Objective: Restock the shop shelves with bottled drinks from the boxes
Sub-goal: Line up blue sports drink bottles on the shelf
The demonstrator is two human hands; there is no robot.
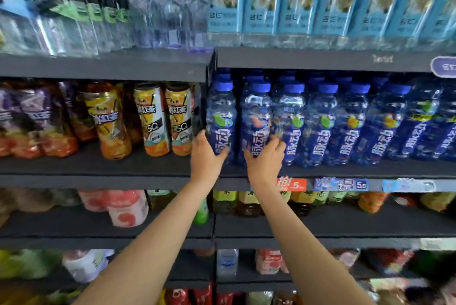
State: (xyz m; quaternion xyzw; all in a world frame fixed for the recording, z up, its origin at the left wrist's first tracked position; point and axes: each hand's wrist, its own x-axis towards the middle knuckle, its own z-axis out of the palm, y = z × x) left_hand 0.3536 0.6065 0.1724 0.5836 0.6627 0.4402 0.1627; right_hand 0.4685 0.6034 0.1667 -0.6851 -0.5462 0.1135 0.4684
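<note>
On the middle shelf (345, 171), the left hand (207, 156) grips the end blue-capped bottle (220, 117) and the right hand (265, 159) its neighbour (255, 117), both low on slick, full, probably heavy bodies.

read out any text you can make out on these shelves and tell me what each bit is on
"脉动": blue-capped bottles, vertical label.
"冰红茶" and "5Q": yellow tea bottles.
"名仁": pale blue water labels on the top shelf.
"5.0": blue price tag on the shelf edge.
"抢!" and "5": red price tag.
Lower-shelf labels: too blurred.
</note>
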